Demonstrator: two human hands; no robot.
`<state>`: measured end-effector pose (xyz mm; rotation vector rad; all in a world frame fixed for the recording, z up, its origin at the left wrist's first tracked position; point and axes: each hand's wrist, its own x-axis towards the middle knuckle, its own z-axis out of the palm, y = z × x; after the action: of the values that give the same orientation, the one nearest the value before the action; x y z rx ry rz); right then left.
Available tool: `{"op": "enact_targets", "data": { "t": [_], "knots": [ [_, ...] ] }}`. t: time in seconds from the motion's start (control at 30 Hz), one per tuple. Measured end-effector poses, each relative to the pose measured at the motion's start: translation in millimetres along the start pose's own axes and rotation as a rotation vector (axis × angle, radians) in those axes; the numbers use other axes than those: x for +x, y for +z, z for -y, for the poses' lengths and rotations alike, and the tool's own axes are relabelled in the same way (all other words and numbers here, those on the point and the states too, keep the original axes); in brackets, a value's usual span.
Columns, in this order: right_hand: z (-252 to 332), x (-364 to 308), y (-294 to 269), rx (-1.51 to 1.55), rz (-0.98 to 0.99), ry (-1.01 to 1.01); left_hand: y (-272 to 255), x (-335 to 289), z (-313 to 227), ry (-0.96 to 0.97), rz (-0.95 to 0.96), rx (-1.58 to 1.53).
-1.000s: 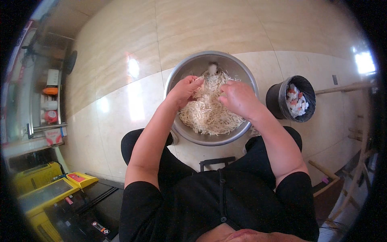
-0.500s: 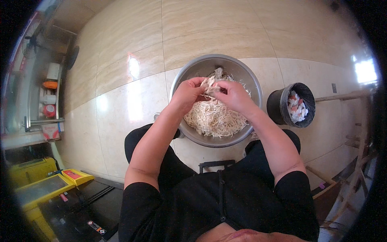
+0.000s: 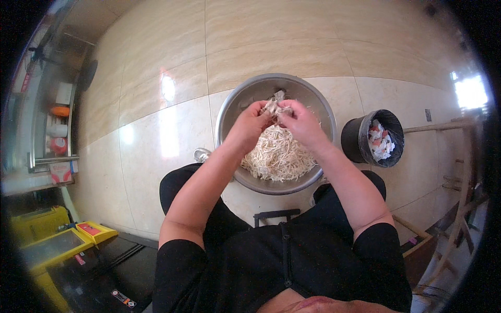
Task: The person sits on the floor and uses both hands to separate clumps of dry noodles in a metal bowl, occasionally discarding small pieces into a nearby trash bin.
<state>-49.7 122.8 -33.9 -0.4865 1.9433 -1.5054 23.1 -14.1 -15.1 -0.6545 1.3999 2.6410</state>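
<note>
Both hands meet over a wide metal basin [image 3: 325, 112] on the floor between my knees. My left hand [image 3: 251, 125] is closed on one side of a whitish, stringy clump [image 3: 273, 108], and my right hand [image 3: 303, 126] pinches its other side. Whether the clump is meat or some other food I cannot tell. Beneath and nearer to me, a heap of thin pale shreds [image 3: 282, 156] fills the near part of the basin. A greyish-white chunk [image 3: 279, 95] shows just beyond my fingertips, its lower part hidden.
Right of the basin stands a black bin [image 3: 355, 140] holding white and reddish scraps. A wooden ladder-like frame [image 3: 464, 172] rises at the far right. On the left are a shelf [image 3: 55, 159] with containers and a yellow-and-black case [image 3: 94, 232]. Pale tiles [image 3: 156, 156] cover the floor.
Both hands remain together at the clump, with the fingers slightly shifted and the right hand's grip higher on it. The whole view has moved a little.
</note>
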Motion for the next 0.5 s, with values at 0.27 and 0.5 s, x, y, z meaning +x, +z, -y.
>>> {"op": "enact_targets", "data": {
  "t": [0.27, 0.5],
  "knots": [
    [-1.6, -5.8, 37.6, 0.694, -0.119, 0.131, 36.9, -16.4, 26.4, 0.076, 0.053, 0.174],
    [-17.4, 12.0, 12.5, 0.48, -0.025, 0.301, 11.9, -4.2, -0.2, 0.247, 0.165, 1.139]
  ]
}}
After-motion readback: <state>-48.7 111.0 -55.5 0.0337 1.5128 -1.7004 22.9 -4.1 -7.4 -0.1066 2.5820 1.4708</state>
